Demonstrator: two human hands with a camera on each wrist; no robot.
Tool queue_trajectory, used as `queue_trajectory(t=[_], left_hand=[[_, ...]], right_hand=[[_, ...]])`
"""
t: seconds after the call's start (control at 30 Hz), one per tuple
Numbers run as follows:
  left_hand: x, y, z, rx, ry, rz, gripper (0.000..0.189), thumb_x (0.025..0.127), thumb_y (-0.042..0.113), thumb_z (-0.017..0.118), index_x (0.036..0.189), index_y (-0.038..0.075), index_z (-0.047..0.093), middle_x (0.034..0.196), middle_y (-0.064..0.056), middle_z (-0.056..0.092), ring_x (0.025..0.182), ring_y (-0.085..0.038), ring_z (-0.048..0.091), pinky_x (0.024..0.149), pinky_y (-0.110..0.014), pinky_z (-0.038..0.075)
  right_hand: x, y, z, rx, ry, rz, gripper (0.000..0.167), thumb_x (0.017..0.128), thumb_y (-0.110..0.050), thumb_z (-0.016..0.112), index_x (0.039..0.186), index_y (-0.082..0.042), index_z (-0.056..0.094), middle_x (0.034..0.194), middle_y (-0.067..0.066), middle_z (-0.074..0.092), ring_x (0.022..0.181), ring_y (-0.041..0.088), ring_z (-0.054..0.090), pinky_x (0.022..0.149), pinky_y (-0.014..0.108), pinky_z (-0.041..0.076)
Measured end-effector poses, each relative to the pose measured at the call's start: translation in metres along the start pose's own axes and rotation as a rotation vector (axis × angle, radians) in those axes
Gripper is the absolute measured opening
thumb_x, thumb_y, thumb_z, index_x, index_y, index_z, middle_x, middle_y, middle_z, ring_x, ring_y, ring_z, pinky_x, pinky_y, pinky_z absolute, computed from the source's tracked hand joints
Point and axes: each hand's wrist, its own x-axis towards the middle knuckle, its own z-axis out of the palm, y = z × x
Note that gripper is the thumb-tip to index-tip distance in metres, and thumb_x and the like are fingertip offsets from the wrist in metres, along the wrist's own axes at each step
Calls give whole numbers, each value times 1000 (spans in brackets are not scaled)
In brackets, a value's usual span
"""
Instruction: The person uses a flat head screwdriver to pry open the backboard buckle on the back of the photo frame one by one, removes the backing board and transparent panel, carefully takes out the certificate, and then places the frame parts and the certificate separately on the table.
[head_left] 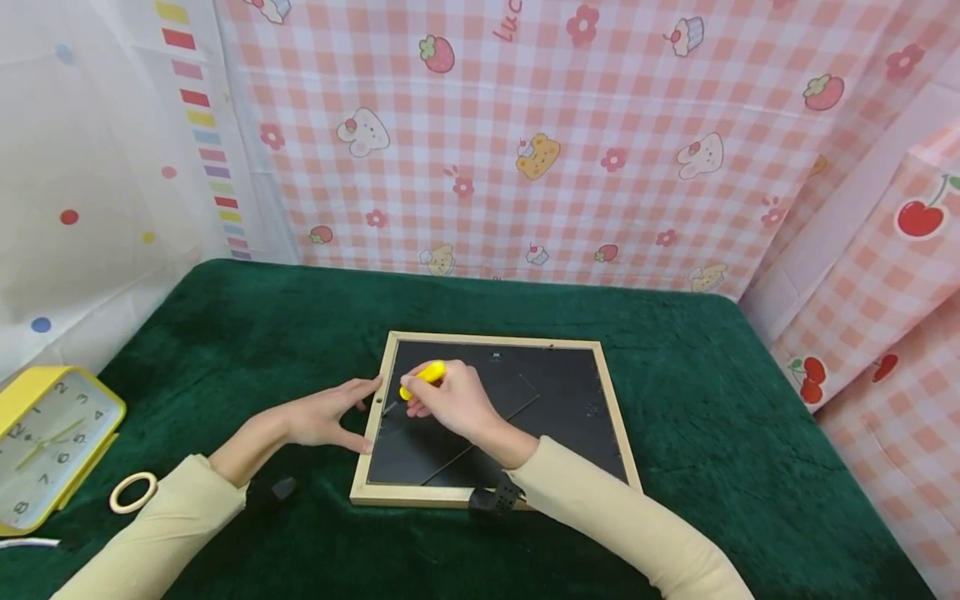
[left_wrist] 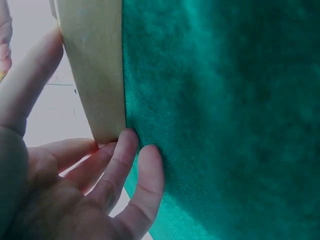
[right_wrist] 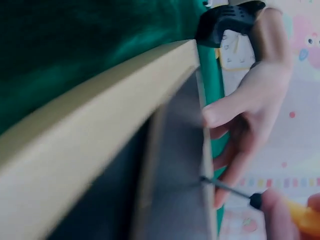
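Observation:
A pale wooden frame with a black board inside it lies flat on the green cloth. My right hand grips a screwdriver by its yellow handle over the left part of the board. In the right wrist view the thin metal shaft reaches the frame's inner edge, beside my left hand. The spread fingers and thumb of the left hand rest against the frame's left side. Its fingertips meet the outer edge in the left wrist view.
A yellow clock stands at the left, with a pale ring close by and a white strip below. Dark green cloth covers the table. A checked pink curtain hangs behind it.

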Motion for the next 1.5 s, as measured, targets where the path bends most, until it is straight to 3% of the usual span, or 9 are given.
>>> queue_trajectory(t=[0.27, 0.67, 0.97, 1.2, 1.37, 1.5], left_hand=[[0, -2, 0, -9, 2, 11, 94, 72, 37, 71, 140, 2, 16, 131, -13, 29, 108, -28, 36, 82, -45, 36], [-1, -4, -1, -42, 13, 53, 88, 73, 34, 72, 138, 4, 20, 135, -16, 25, 109, -31, 35, 85, -47, 35], [-1, -4, -2, -29, 10, 32, 90, 72, 37, 72, 139, 4, 20, 133, -15, 27, 110, -31, 35, 84, -48, 35], [0, -3, -2, -20, 2, 23, 95, 72, 36, 72, 140, 3, 15, 131, -14, 29, 109, -30, 35, 83, -47, 35], [0, -2, -1, -22, -4, 10, 97, 72, 37, 72, 140, 0, 13, 132, -15, 28, 109, -29, 35, 84, -46, 35], [0, -1, -1, -18, -4, 0, 98, 71, 38, 72, 140, -1, 14, 132, -15, 28, 109, -29, 35, 84, -45, 35]], right_hand=[[8, -29, 14, -289, 1, -59, 14, 85, -15, 56, 82, -5, 66, 57, -4, 58, 49, 3, 56, 45, 22, 44], [21, -47, 30, -537, -16, -155, 26, 85, -17, 56, 60, -8, 58, 45, -7, 49, 35, 2, 46, 37, 16, 38], [20, -42, 23, -456, -36, -85, 20, 86, -20, 57, 71, -6, 61, 54, -5, 53, 43, -1, 51, 45, 16, 43], [21, -30, 10, -328, -75, 3, 15, 85, -20, 60, 80, -6, 62, 60, -3, 58, 50, 8, 58, 51, 18, 46], [17, -24, 5, -294, -78, -19, 13, 85, -16, 57, 82, -5, 60, 60, -1, 58, 53, 13, 60, 50, 20, 47], [11, -20, 4, -273, -43, -67, 9, 85, -14, 56, 86, -6, 56, 62, -2, 58, 52, 10, 58, 50, 22, 47]])
